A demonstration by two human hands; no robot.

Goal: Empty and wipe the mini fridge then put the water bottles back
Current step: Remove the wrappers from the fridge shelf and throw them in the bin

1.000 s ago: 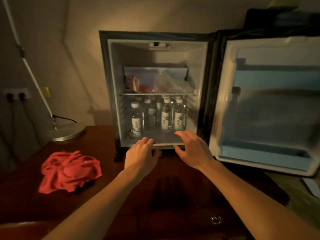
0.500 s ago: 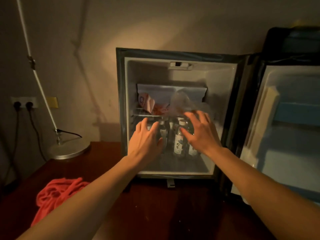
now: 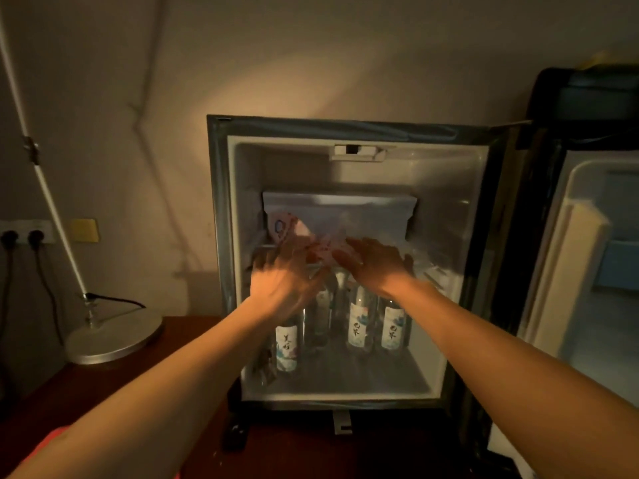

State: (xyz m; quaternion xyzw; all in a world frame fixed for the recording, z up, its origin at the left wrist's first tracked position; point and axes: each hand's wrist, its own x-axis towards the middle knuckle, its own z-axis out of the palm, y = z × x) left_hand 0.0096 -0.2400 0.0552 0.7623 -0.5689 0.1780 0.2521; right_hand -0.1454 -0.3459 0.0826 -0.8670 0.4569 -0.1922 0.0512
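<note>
At the bottom left corner a scrap of red cloth (image 3: 52,440) shows on the dark wood worktop (image 3: 114,392), beside your left forearm; that looks like your wiping rag, so leave it within reach. Beyond it stands the round metal lamp base (image 3: 114,337).

Both your arms reach into the open mini fridge (image 3: 345,133). Your left hand (image 3: 280,274) is blurred at the front edge of the wire shelf (image 3: 428,267); its fingers look spread and extended, holding nothing that can be made out. Your right hand (image 3: 375,262) lies flat with straight fingers at the same shelf edge, also gripping nothing.

Below your hands the water bottles (image 3: 358,323) stand upright on the fridge floor, one at the left front and the others grouped toward the right and behind. They are probably full, so fairly heavy for their size, stiff enough to squeeze, and possibly damp and slick from the cold. Take each round the labelled middle or just under the cap, not by the cap alone.

Just past your fingertips, on the shelf, sit a pink packet (image 3: 283,228) and a clear plastic bag (image 3: 366,223). These should be light, soft and crinkly; gather the bag from underneath, since its contents cannot be told. The door (image 3: 584,264) hangs open at the right.
</note>
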